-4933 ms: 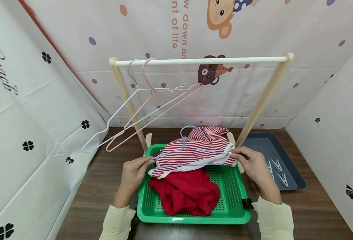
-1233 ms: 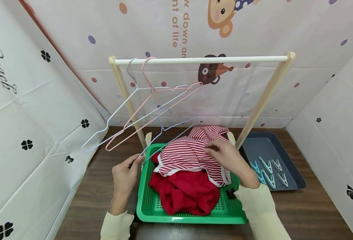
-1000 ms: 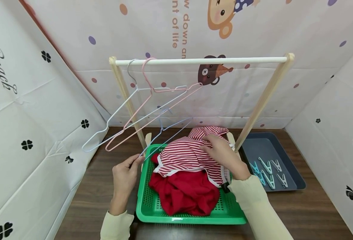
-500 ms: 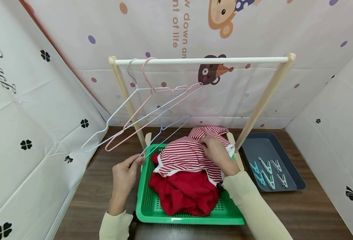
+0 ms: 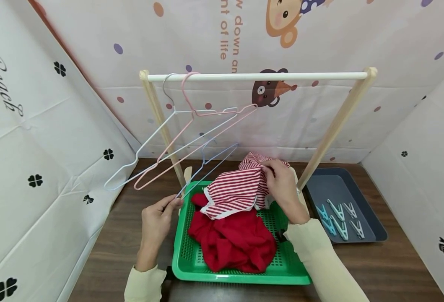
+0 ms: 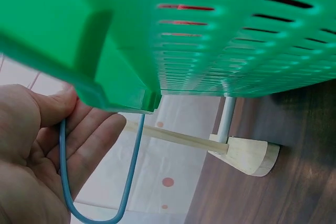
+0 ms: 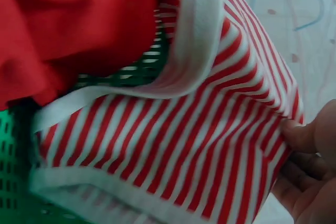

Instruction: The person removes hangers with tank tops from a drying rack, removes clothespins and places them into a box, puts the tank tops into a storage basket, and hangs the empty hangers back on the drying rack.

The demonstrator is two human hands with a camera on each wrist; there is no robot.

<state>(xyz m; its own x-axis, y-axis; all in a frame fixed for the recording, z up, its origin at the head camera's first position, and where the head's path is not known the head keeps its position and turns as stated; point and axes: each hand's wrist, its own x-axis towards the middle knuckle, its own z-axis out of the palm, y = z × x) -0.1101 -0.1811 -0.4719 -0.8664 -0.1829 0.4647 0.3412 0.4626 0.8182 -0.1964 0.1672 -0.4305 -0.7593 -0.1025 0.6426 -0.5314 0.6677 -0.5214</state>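
Observation:
My left hand [image 5: 157, 222] pinches one end of a blue clothes hanger [image 5: 191, 178], whose hook points up toward the rack. In the left wrist view the hanger's rounded end [image 6: 123, 203] hangs by the thumb and fingers, beside the basket's outer wall. My right hand [image 5: 283, 188] pinches a red-and-white striped garment with white trim [image 5: 233, 191] by its far part and lifts it. The right wrist view has the striped cloth [image 7: 173, 150] stretching away from thumb and fingers. Beneath its near edge lies a crumpled red garment [image 5: 237, 243] in the green basket [image 5: 244, 277].
A wooden rack with a white rail [image 5: 301, 76] stands behind the basket. From its left end hang a white hanger [image 5: 150, 140] and a pink hanger [image 5: 169, 147]. On the right, a grey tray [image 5: 331, 178] holds several clothes pegs [image 5: 336, 209].
The blue hanger has come off the striped garment and swung left in my left hand. My right hand has let go of the hanger, taken the striped garment and raised it slightly.

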